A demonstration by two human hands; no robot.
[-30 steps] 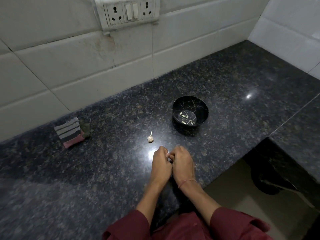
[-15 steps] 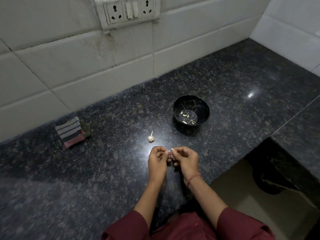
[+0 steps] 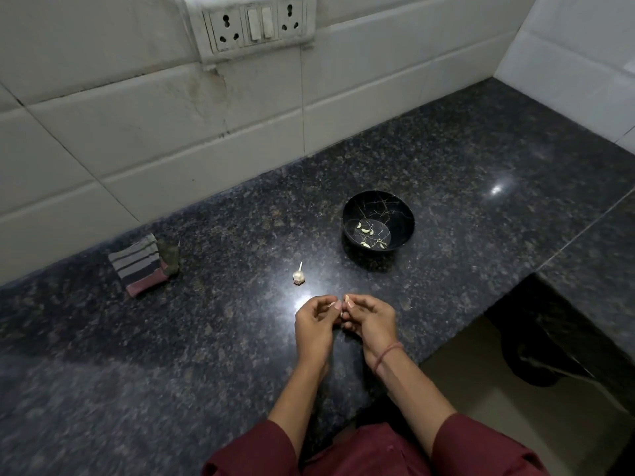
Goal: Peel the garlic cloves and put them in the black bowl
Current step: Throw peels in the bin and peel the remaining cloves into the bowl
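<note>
A black bowl [image 3: 402, 214] with gold crack lines stands on the dark granite counter [image 3: 206, 338]; several peeled garlic cloves [image 3: 365, 230] lie on its bottom. A partly stripped garlic bulb [image 3: 298, 275] with a pale stem sits left of the bowl. Just in front of the bulb, my left hand [image 3: 314, 326] and my right hand [image 3: 369, 319] meet fingertip to fingertip over the counter. Their curled fingers pinch a small pale garlic clove [image 3: 346, 299] between them, mostly hidden by the fingers.
A folded striped cloth [image 3: 139, 264] lies at the left near the white tiled wall [image 3: 137, 132]. A socket and switch plate [image 3: 256, 24] is on that wall. The counter's front edge drops to a floor gap [image 3: 515, 389] at the right.
Both hands have moved slightly away from me and opened up a little, so the fingertips and a bit of the clove now show. Bowl, bulb and cloth have not moved.
</note>
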